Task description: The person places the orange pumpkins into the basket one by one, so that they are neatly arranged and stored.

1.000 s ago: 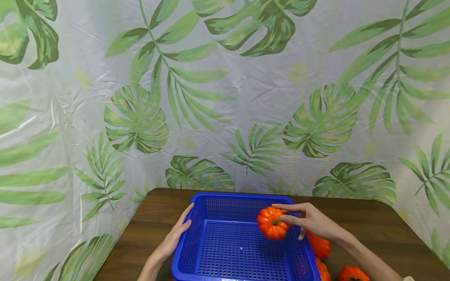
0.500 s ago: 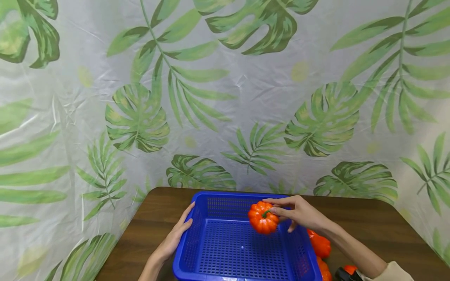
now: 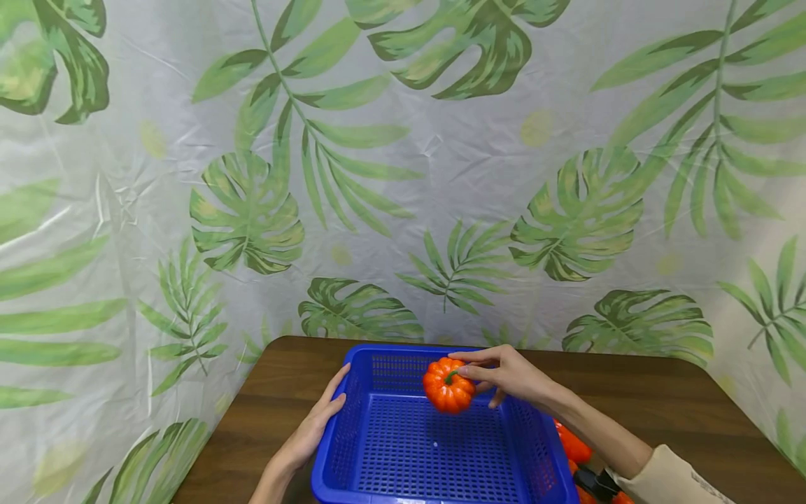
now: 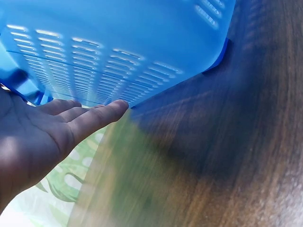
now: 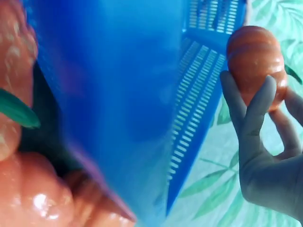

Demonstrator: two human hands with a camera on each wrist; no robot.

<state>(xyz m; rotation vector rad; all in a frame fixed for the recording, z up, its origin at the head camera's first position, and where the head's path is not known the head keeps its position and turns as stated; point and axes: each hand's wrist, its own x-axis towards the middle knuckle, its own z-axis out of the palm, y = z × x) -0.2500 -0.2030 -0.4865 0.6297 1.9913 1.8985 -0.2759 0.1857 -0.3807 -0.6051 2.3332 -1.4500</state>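
Note:
My right hand (image 3: 513,378) pinches a small glossy orange pumpkin (image 3: 448,386) with a green stem, holding it above the far right part of a blue plastic basket (image 3: 403,448). In the right wrist view the fingers (image 5: 265,97) press around the pumpkin (image 5: 255,59). My left hand (image 3: 308,430) rests against the basket's left side. In the left wrist view its fingers (image 4: 97,118) lie straight along the outside of the slotted wall (image 4: 109,61). The left thumb is not clearly visible there.
More orange-red pumpkins (image 3: 571,442) lie right of the basket, partly hidden by the right forearm. A black strap device (image 3: 598,483) sits on the right wrist. The brown wooden table (image 3: 661,406) ends at a leaf-patterned curtain (image 3: 441,175).
My right hand has carried the pumpkin leftward and slightly up, from near the basket's right wall to farther over its inside. The left hand and basket stay nearly still.

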